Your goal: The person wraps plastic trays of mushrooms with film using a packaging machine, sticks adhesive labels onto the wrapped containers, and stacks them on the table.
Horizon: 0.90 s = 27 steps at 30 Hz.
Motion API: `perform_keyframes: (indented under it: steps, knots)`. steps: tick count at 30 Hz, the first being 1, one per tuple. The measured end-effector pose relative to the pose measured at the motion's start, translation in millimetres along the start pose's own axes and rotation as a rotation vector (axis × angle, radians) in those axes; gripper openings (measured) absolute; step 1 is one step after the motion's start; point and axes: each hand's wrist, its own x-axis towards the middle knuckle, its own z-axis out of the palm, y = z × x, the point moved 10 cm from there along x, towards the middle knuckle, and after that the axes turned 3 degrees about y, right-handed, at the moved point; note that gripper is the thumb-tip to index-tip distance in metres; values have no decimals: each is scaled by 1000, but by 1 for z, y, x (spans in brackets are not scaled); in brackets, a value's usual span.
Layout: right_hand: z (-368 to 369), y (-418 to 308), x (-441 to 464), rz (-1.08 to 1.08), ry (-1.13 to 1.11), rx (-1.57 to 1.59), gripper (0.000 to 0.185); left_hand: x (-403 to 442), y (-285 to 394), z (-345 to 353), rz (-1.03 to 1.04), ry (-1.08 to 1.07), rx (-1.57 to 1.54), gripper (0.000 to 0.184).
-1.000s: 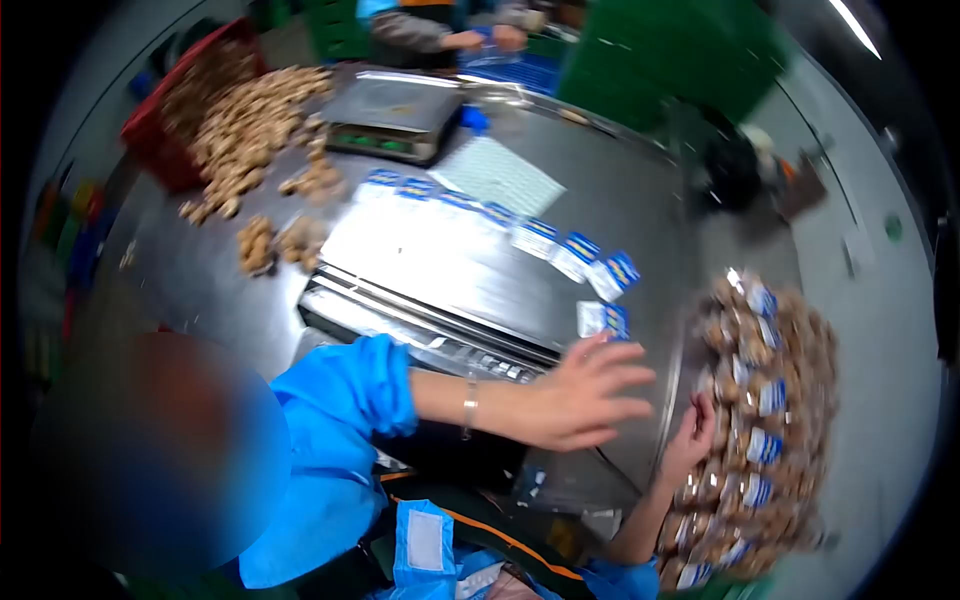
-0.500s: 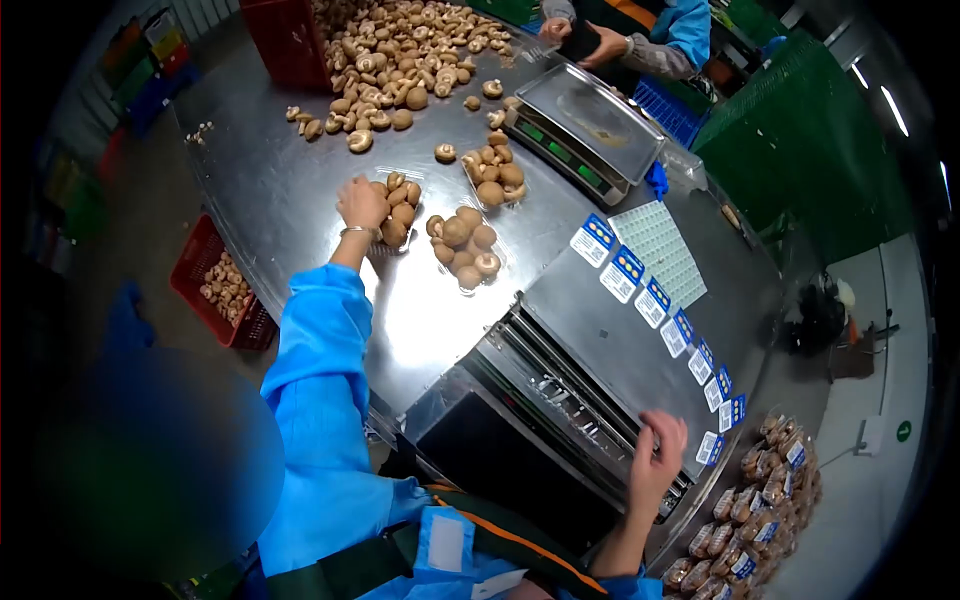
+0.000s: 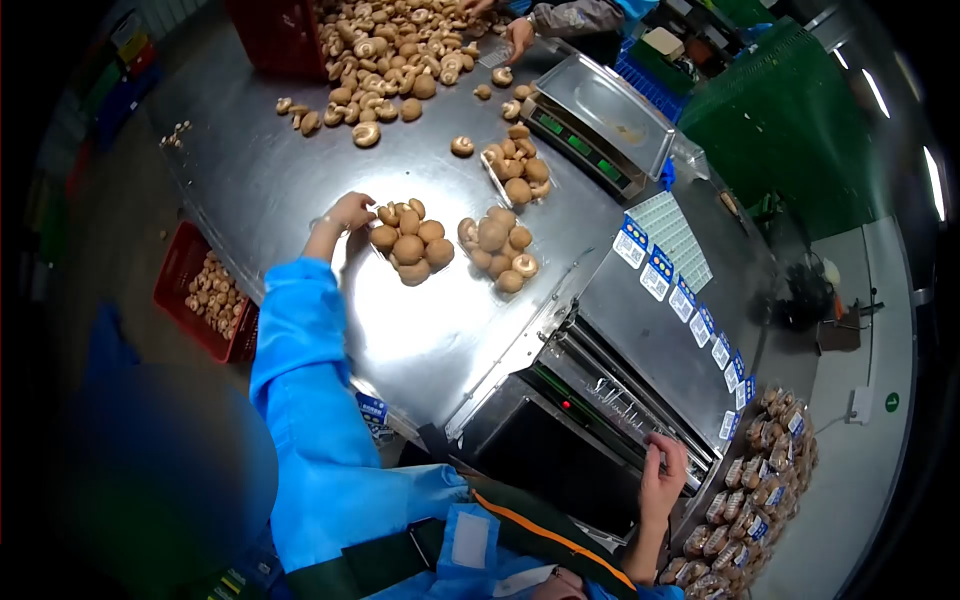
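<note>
My left hand [image 3: 349, 212] is at the left edge of a tray of brown mushrooms [image 3: 410, 241], its fingers apart and close to the mushrooms. Whether the fingertips touch the tray is hard to make out. Two more filled trays lie to the right, one with mushrooms [image 3: 499, 249] beside it and another with mushrooms [image 3: 520, 169] farther back. Over the front edge of the wrapping machine [image 3: 610, 400] hovers my right hand [image 3: 664, 478], fingers loosely bent, thumb apart, nothing visible in it.
Loose mushrooms [image 3: 385, 60] are heaped at the back beside a red crate [image 3: 275, 38]. A scale [image 3: 600, 120] stands near a co-worker's hand [image 3: 519, 38]. Labels [image 3: 683, 300] line the machine's top. Packed mushrooms [image 3: 750, 510] pile at right; a red basket [image 3: 190, 305] stands left below.
My left hand has shifted from atop the tray's mushrooms to its left edge. The view has turned slightly. The co-worker's hands have moved from beside the scale toward the mushroom heap.
</note>
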Motion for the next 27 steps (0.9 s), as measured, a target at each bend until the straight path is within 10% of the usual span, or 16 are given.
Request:
perform_keyframes:
  steps: [7, 8, 14, 19, 21, 27]
  knots:
    - [50, -51, 12, -249, -128, 129, 9, -128, -54, -7, -252, 13, -969, 45]
    - [57, -55, 16, -239, -169, 224, 10, -132, -47, -30, -213, 150, -959, 17]
    - [44, -97, 56, -412, -192, 461, 36, -200, 155, -87, 0, 32, -891, 23]
    - [14, -25, 112, -339, 91, 279, 72, -235, 301, 67, 160, -449, -997, 26]
    - [15, 46, 125, -212, 19, 274, 78, -258, 353, 108, 489, -112, -517, 31]
    - [-47, 147, 96, -45, -22, -205, 87, -338, 428, 215, 409, -562, -542, 41]
